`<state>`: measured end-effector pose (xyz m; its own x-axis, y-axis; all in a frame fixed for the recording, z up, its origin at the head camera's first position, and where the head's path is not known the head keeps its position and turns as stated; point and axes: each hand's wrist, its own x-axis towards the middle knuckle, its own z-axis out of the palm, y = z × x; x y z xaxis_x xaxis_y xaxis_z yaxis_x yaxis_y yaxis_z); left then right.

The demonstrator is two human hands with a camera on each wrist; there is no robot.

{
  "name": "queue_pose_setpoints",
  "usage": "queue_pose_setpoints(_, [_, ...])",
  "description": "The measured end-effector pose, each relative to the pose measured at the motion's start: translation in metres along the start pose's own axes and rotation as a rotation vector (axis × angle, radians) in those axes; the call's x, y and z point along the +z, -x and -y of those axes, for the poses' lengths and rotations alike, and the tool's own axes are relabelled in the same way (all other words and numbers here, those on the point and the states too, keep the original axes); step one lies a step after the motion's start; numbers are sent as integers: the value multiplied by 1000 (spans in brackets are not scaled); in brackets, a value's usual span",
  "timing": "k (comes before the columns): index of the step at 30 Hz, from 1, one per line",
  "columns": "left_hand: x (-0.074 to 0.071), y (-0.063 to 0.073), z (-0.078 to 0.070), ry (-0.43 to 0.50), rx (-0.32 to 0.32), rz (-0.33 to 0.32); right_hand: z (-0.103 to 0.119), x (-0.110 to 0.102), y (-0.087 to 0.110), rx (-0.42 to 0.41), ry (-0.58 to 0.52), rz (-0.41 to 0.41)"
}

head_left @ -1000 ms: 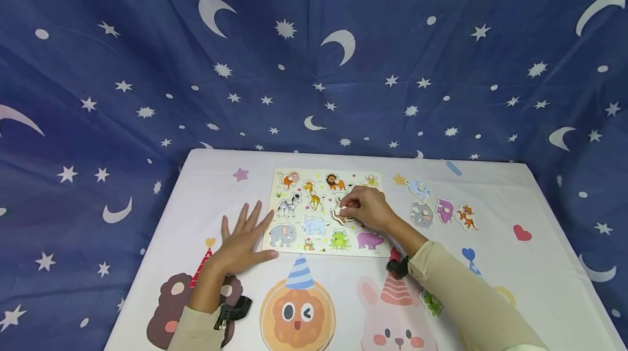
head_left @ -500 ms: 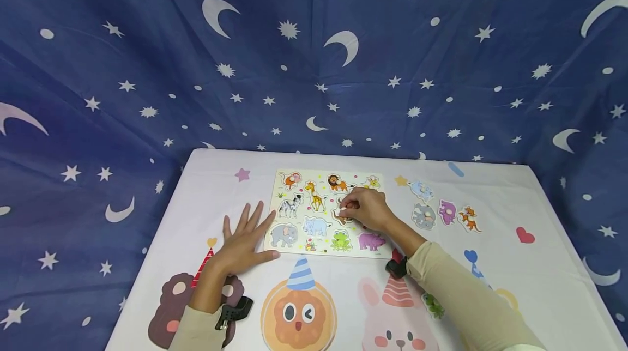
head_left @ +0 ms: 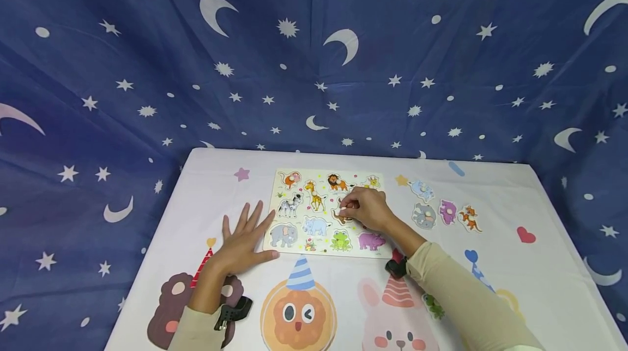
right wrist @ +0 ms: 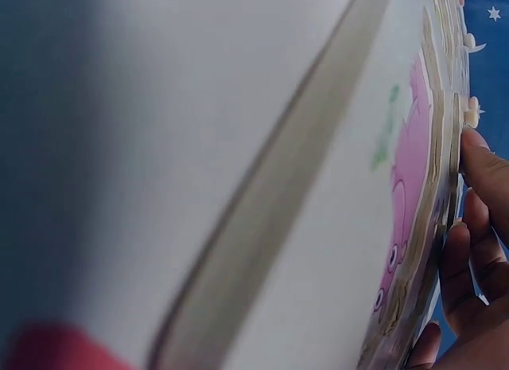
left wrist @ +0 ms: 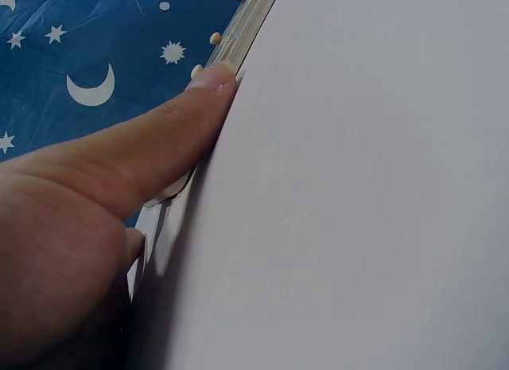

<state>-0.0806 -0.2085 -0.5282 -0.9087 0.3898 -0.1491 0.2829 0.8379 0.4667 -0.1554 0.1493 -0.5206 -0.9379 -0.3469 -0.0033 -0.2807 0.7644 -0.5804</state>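
A cream wooden puzzle board (head_left: 322, 247) with coloured animal pictures lies at the middle of the table. My right hand (head_left: 367, 208) reaches over its right half, fingertips pinching a brown animal puzzle piece (head_left: 342, 218) by its pale knob. The fingers partly cover that piece, so its kind stays hidden. Spread out flat, my left hand (head_left: 243, 242) touches the board's left edge with the fingertips and lower left corner with the thumb. In the left wrist view the thumb (left wrist: 171, 135) lies along the board's side. The right wrist view shows my right fingers (right wrist: 485, 171) beside the knobs.
Right of the board lie a light blue rhino piece (head_left: 421, 191), a grey elephant piece (head_left: 424, 216), a purple hippo piece (head_left: 447, 212) and a kangaroo piece (head_left: 469, 218). A frog piece (head_left: 434, 306) sits by my right sleeve. A blue star-patterned cloth (head_left: 314, 67) hangs behind the table.
The brown piece has shifted slightly on the board under my right fingertips. My left hand stays spread at the board's edge, and the other loose pieces lie as before.
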Motion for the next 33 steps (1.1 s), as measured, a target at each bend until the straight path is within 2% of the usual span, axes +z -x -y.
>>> queue_pose_setpoints(22, [-1, -2, 0, -9, -3, 3, 6, -6, 0, 29, 6, 26])
queue_pose_setpoints(28, [-1, 0, 0, -7, -5, 1, 3, -11, 3, -22, -88, 36])
queue_pose_setpoints(33, [-2, 0, 0, -2, 3, -2, -2, -26, 9, -50, -184, 3])
